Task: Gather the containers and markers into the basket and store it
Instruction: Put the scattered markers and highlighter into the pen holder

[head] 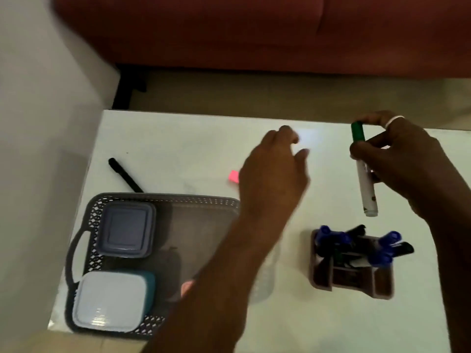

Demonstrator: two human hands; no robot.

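A grey lattice basket (pixel 178 200) sits at the table's front left. Inside it lie a purple-lidded container (pixel 126 229) and a white-lidded teal container (pixel 113 300). My right hand (pixel 405 164) grips a white marker with a green cap (pixel 364 179), held nearly upright above the table. My left hand (pixel 274 174) hovers over the table's middle, blurred, fingers apart and holding nothing. A brown organizer (pixel 354 281) with several blue and black markers (pixel 356 244) stands front right. A black marker (pixel 125 175) lies behind the basket.
A pink sticky note (pixel 234 177) lies partly hidden by my left hand. The white table (pixel 191 149) ends at the left by a white wall. A red sofa (pixel 254 31) stands beyond the far edge.
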